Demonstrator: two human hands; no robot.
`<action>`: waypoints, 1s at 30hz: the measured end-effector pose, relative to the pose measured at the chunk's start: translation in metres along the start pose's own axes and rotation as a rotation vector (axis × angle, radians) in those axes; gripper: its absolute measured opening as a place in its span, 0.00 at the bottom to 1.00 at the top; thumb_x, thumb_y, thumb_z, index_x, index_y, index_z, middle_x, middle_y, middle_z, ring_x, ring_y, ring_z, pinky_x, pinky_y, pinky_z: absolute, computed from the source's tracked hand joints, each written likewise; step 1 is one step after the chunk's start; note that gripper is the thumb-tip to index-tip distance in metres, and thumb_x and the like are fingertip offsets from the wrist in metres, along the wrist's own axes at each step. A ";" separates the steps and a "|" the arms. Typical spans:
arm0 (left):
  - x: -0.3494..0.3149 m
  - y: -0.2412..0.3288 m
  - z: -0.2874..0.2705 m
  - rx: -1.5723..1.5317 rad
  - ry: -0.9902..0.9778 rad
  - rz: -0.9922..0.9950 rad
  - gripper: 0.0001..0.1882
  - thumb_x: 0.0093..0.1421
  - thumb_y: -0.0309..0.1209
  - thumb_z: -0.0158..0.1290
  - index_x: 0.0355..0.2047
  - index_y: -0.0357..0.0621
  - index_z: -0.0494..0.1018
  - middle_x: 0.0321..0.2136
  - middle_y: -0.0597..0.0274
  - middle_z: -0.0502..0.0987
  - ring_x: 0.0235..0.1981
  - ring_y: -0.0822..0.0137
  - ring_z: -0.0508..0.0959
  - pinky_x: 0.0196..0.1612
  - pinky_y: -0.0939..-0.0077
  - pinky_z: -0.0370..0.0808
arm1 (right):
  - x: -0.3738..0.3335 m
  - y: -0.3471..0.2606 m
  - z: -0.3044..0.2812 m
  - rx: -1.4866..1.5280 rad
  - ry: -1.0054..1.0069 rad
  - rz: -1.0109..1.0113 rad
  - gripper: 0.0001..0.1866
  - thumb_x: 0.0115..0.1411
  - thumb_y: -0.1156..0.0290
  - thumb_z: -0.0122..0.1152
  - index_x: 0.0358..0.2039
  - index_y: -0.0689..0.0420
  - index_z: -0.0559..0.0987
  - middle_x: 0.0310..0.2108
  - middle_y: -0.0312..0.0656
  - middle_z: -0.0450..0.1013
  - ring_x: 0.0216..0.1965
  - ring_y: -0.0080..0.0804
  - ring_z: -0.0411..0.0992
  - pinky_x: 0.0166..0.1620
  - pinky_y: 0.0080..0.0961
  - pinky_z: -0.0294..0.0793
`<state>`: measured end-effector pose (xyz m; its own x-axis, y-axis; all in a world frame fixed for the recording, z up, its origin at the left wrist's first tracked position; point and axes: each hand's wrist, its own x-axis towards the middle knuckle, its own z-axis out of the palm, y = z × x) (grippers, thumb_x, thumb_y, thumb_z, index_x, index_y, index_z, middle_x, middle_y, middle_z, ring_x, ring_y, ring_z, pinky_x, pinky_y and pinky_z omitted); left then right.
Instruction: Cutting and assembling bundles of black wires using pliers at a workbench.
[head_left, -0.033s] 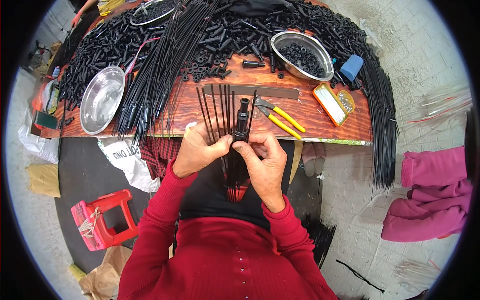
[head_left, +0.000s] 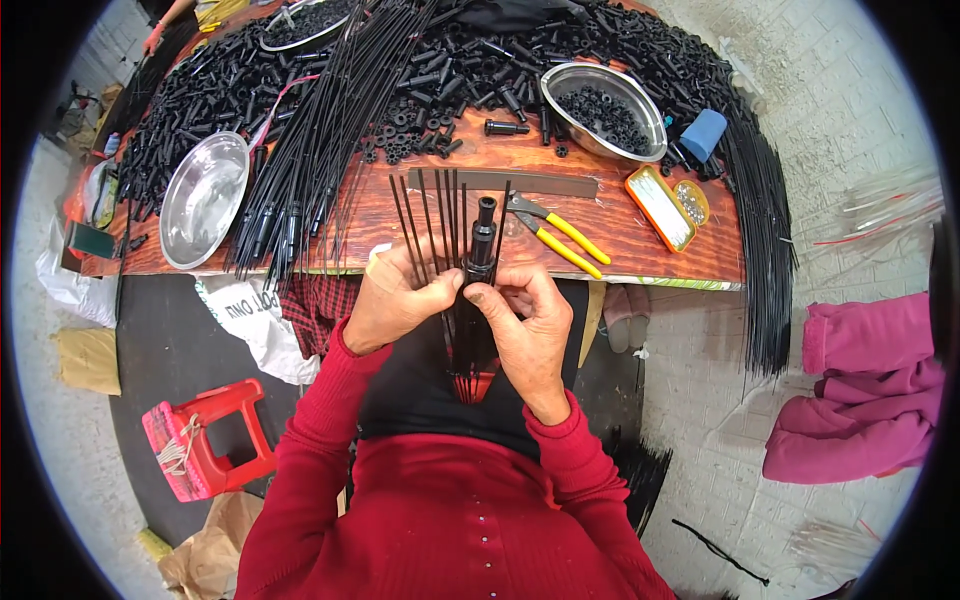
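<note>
My left hand (head_left: 405, 297) is closed around several thin black rods (head_left: 455, 215), which fan upward past the fingers, thumb pressed in from the side. Next to it my right hand (head_left: 528, 322) pinches the lower end of a stepped black plastic tube (head_left: 482, 243) between thumb and fingers. The tube stands upright among the rods, with its round open end on top. Lower rod ends come together above my lap, near something red. Just beyond the right hand, cutting pliers (head_left: 568, 240) with yellow handles lie at the table's front edge.
Behind my hands a flat dark bar (head_left: 530, 184) lies on the wooden table. Piles of black tubes, a long rod bundle (head_left: 335, 110), a metal bowl of small rings (head_left: 655, 140), another metal bowl (head_left: 205, 200), a blue block (head_left: 703, 135) and an orange box (head_left: 648, 208) surround it. A red stool (head_left: 255, 415) stands lower left.
</note>
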<state>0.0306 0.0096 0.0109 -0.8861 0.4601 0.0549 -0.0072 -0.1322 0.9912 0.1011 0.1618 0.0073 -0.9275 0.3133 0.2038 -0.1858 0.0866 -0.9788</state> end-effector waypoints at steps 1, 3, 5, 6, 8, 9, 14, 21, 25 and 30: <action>0.000 -0.001 -0.002 0.000 0.001 0.000 0.16 0.57 0.19 0.56 0.46 0.34 0.75 0.35 0.68 0.78 0.35 0.80 0.75 0.40 0.84 0.74 | 0.000 0.000 0.001 0.031 -0.008 0.023 0.09 0.57 0.79 0.66 0.34 0.62 0.73 0.31 0.36 0.76 0.33 0.17 0.74 0.36 0.14 0.73; 0.000 0.000 -0.005 -0.040 -0.026 -0.056 0.15 0.57 0.20 0.57 0.46 0.34 0.75 0.35 0.68 0.78 0.35 0.80 0.75 0.40 0.84 0.73 | 0.000 0.001 -0.001 0.062 -0.015 0.044 0.09 0.57 0.78 0.66 0.34 0.61 0.73 0.31 0.36 0.76 0.33 0.17 0.74 0.36 0.14 0.73; 0.002 0.001 -0.003 -0.099 -0.030 -0.043 0.15 0.57 0.21 0.58 0.46 0.34 0.75 0.36 0.67 0.79 0.35 0.80 0.75 0.40 0.84 0.73 | 0.001 0.001 -0.001 0.091 -0.023 0.066 0.09 0.58 0.78 0.66 0.35 0.61 0.73 0.32 0.36 0.76 0.34 0.17 0.74 0.37 0.14 0.73; 0.002 0.002 -0.003 -0.082 -0.027 -0.049 0.15 0.57 0.21 0.58 0.46 0.34 0.75 0.36 0.67 0.79 0.36 0.80 0.75 0.40 0.84 0.73 | 0.001 0.001 -0.001 0.103 -0.018 0.086 0.09 0.57 0.78 0.66 0.34 0.62 0.74 0.31 0.37 0.75 0.33 0.18 0.74 0.36 0.16 0.75; 0.002 0.004 -0.002 -0.069 -0.020 -0.054 0.16 0.57 0.21 0.58 0.46 0.34 0.75 0.37 0.67 0.79 0.36 0.80 0.75 0.40 0.84 0.73 | 0.002 0.001 -0.001 0.112 -0.015 0.105 0.09 0.56 0.78 0.67 0.33 0.63 0.75 0.31 0.37 0.74 0.32 0.19 0.75 0.36 0.17 0.76; 0.003 0.005 -0.002 -0.061 -0.018 -0.058 0.16 0.57 0.21 0.58 0.46 0.33 0.75 0.37 0.66 0.79 0.36 0.80 0.75 0.40 0.84 0.73 | 0.001 0.001 -0.001 0.104 -0.028 0.099 0.08 0.58 0.77 0.65 0.35 0.62 0.73 0.32 0.35 0.74 0.32 0.17 0.73 0.35 0.15 0.73; 0.002 0.008 0.001 -0.004 0.002 -0.038 0.16 0.57 0.22 0.58 0.46 0.33 0.75 0.37 0.66 0.79 0.35 0.80 0.76 0.39 0.85 0.74 | 0.002 0.002 -0.001 0.070 -0.047 0.087 0.08 0.61 0.76 0.63 0.37 0.61 0.72 0.33 0.33 0.74 0.31 0.13 0.69 0.34 0.12 0.69; -0.001 0.010 0.010 -0.018 0.111 -0.105 0.16 0.56 0.21 0.58 0.46 0.36 0.75 0.35 0.68 0.78 0.34 0.80 0.75 0.39 0.85 0.74 | 0.004 0.005 0.002 0.028 -0.040 0.053 0.07 0.62 0.76 0.61 0.38 0.62 0.72 0.33 0.34 0.74 0.34 0.14 0.70 0.36 0.12 0.69; -0.001 0.008 0.012 0.067 0.148 -0.060 0.16 0.56 0.21 0.57 0.46 0.36 0.75 0.35 0.68 0.78 0.35 0.81 0.76 0.40 0.84 0.74 | 0.004 0.008 0.004 -0.001 -0.026 0.031 0.07 0.63 0.76 0.60 0.38 0.62 0.72 0.32 0.34 0.74 0.33 0.13 0.69 0.35 0.12 0.69; 0.001 0.004 0.012 0.150 0.157 -0.046 0.16 0.56 0.20 0.56 0.46 0.36 0.75 0.35 0.68 0.78 0.35 0.80 0.76 0.40 0.84 0.74 | 0.006 0.004 0.007 -0.043 0.037 0.034 0.06 0.58 0.81 0.63 0.33 0.64 0.74 0.30 0.37 0.72 0.31 0.18 0.72 0.33 0.17 0.75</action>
<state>0.0356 0.0200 0.0168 -0.9477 0.3192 0.0014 0.0094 0.0237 0.9997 0.0929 0.1573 0.0044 -0.9205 0.3510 0.1718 -0.1394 0.1159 -0.9834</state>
